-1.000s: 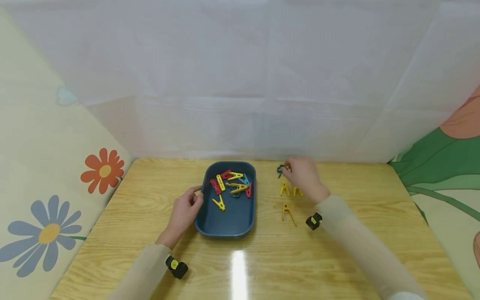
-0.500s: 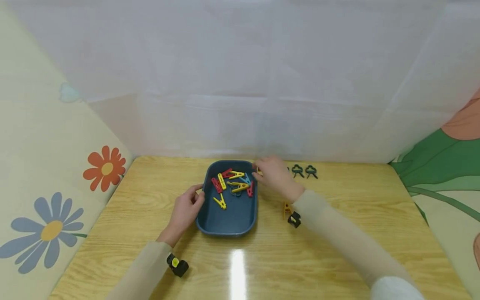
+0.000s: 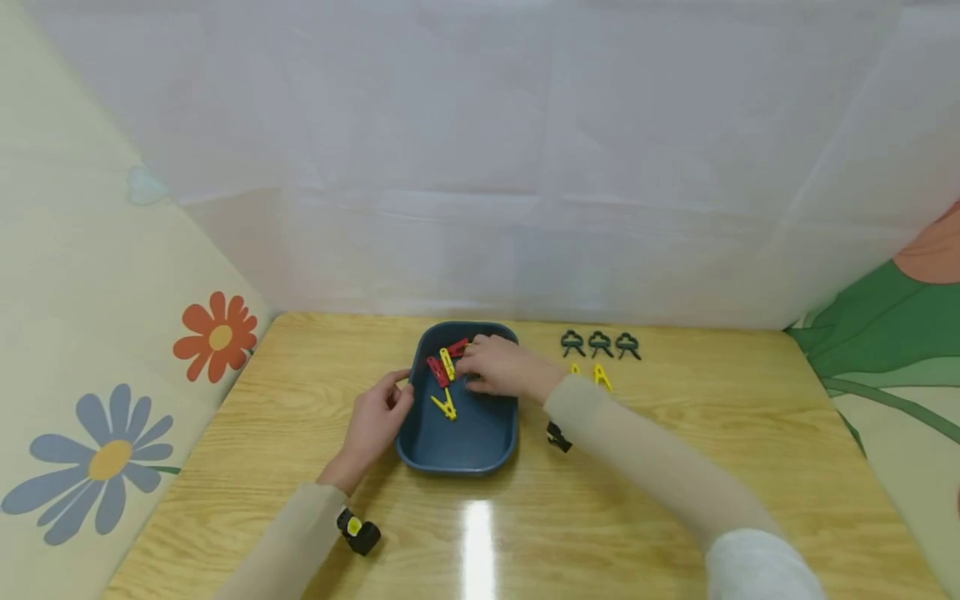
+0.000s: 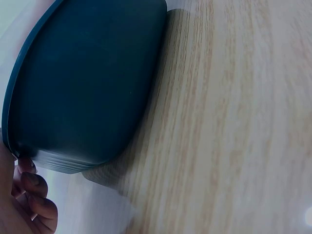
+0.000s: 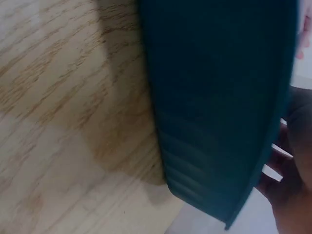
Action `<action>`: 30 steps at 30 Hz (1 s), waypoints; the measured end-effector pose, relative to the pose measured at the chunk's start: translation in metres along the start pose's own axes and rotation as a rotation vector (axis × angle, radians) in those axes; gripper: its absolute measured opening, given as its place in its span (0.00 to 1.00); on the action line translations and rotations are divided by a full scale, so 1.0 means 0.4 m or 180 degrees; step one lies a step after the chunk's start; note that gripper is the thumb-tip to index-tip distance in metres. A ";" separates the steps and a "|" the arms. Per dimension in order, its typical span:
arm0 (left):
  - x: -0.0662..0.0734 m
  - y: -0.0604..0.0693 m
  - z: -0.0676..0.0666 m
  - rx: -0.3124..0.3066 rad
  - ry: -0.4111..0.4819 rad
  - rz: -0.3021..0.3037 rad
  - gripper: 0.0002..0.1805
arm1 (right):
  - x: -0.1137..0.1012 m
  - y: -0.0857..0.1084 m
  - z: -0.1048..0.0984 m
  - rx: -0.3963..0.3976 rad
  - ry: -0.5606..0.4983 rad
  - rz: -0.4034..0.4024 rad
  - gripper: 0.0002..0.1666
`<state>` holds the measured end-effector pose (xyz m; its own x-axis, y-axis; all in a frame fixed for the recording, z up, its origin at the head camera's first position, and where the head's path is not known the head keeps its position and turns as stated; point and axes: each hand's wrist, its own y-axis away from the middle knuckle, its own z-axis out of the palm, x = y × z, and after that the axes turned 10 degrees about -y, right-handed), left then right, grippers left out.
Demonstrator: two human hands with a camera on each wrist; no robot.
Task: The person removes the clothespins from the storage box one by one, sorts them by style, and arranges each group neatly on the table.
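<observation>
A dark blue tray stands on the table with red and yellow clothespins in it. My left hand holds its left rim; in the left wrist view, curled fingers sit below the rim at the corner. My right hand reaches over the right rim into the tray, fingers spread a little above the clothespins there. Whether its fingertips touch one is hidden. Left of it lie a red clothespin, a yellow clothespin and another yellow clothespin. The right wrist view shows the tray's outer wall.
Three dark green clips with cloud-shaped heads stand in a row on the wooden table right of the tray. Below them are yellow clothespins, partly covered by the right sleeve. A white sheet hangs behind the table.
My right hand has moved left, from the green clip at the row's left end across the rim into the tray, baring the row of three green clips. The left hand stays at the rim.
</observation>
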<state>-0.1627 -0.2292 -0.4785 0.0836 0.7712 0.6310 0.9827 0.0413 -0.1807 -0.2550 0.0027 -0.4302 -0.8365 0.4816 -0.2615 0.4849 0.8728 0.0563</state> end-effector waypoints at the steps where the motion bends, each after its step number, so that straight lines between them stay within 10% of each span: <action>1: 0.000 0.000 0.001 0.0003 0.0004 0.0002 0.18 | -0.001 -0.006 0.005 -0.0051 0.0050 -0.0009 0.15; 14: -0.004 0.001 0.005 0.0057 -0.0005 0.0075 0.17 | -0.022 -0.044 0.037 -0.0300 0.0518 0.0076 0.22; 30: -0.004 -0.001 0.005 0.0010 0.0008 0.0028 0.18 | -0.028 -0.031 0.036 -0.0236 0.0206 0.0006 0.14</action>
<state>-0.1634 -0.2292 -0.4810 0.0927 0.7700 0.6312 0.9814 0.0365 -0.1886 -0.2480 -0.0144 -0.4420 -0.8516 0.4852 -0.1985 0.4681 0.8742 0.1286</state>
